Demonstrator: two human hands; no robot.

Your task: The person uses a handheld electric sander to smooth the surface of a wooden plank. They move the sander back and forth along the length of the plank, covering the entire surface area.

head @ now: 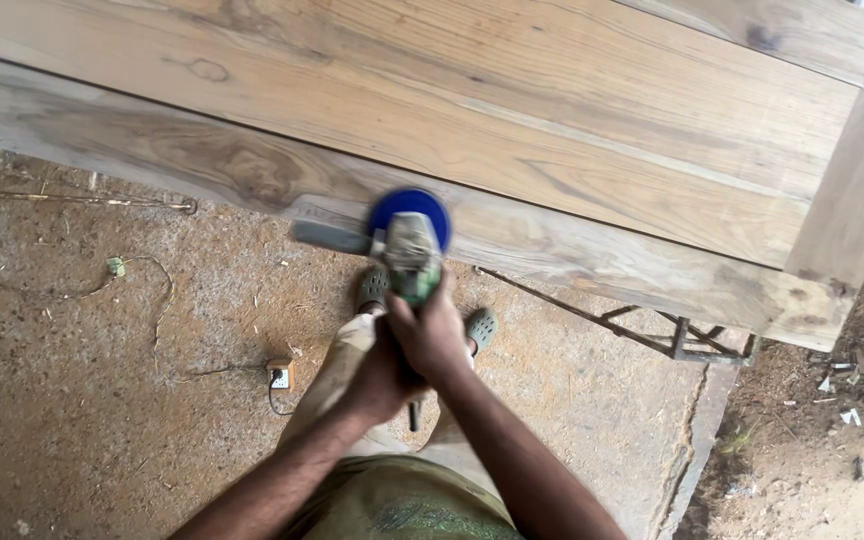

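Head view, looking straight down.

Right hand [434, 335]: grip wrapped tight round the rear body of a handheld power sander [410, 250]. Left hand [377, 378]: just behind and under the right, partly hidden by it; grip seen closed on the tail end of the same tool, fingers not visible in detail. Both forearms extended forward from the bottom edge of the frame.

Sander: dusty grey-green housing, blue round disc [410, 212] at the front, blurred. A grey side handle juts out to the left of the housing. Disc sits at the near edge of a long wooden panel [552, 110], on the pale lower rail; touching or just above cannot be told.

Wooden panel: several planks joined lengthwise, crossing the frame on a diagonal, a cross rail at the right end, dark knots in the grain. Resting on a metal trestle [672, 335], visible below its right part.

Below the hands: two feet in green clogs [479, 328], light trousers, green shirt at the bottom edge.

Floor [82, 400]: rough concrete, dusty. Small white socket box [279, 376] with a dark cable lying left of the legs. Thin wires strewn farther left.
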